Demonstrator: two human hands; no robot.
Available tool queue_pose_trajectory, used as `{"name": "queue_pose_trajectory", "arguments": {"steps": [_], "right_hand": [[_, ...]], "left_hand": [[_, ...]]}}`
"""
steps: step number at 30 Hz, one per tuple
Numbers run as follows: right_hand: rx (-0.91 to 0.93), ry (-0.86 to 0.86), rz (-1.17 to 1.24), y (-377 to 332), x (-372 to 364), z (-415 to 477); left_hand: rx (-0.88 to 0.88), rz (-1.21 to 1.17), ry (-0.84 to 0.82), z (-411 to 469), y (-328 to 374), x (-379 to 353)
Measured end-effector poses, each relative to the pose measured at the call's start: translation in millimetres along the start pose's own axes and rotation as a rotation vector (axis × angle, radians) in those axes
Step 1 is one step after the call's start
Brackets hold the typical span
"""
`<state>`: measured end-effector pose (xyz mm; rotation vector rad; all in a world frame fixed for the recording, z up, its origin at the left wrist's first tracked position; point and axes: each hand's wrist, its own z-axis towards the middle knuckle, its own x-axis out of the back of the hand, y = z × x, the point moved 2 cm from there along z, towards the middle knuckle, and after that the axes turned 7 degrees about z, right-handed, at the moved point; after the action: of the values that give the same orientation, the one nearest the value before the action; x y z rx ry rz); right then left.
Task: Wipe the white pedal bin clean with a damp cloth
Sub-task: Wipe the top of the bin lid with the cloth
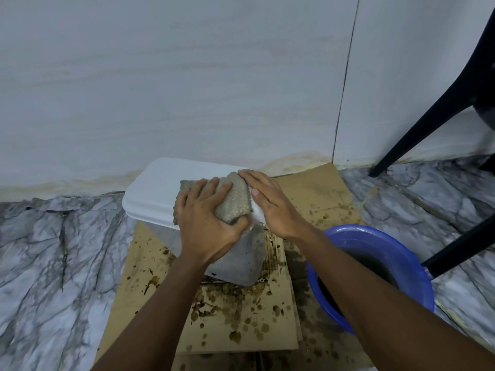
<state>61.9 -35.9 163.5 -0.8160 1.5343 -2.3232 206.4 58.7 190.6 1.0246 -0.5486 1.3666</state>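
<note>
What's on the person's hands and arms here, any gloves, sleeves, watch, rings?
Nothing worn that shows. The left hand and right hand are bare, with no gloves. Both forearms are uncovered up to the frame edge, so no sleeves are in view. No watch, bands or rings are visible on the wrists or fingers. Nails look short and unpainted.

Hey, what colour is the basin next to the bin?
Blue basin, holding dark water, seen in the head view beside the white pedal bin.
</note>
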Motion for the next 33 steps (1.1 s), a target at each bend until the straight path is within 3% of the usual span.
{"name": "queue_pose_trajectory", "arguments": {"steps": [3, 8, 18, 24, 31, 33], "right_hand": [[-0.008, 0.009, 0.004, 1, -1, 0], [0.010, -0.004, -0.006, -3, -2, -1], [0.015, -0.005, -0.019, -1, 0, 2], [0.026, -0.016, -0.006, -4, -1, 1], [0.014, -0.004, 0.020, -3, -2, 0], [0.015, 0.008, 0.020, -3, -3, -1]], "left_hand": [[-0.052, 0.100, -0.032, -9, 8, -5], [-0.045, 0.051, 0.035, -11, 6, -8], [-0.037, 0.076, -0.050, 0, 8, -9], [-0.066, 0.061, -0.016, 1, 8, -6], [-0.125, -0.109, -0.147, 1, -29, 13], [-0.099, -0.056, -0.154, 0, -37, 15]]}}
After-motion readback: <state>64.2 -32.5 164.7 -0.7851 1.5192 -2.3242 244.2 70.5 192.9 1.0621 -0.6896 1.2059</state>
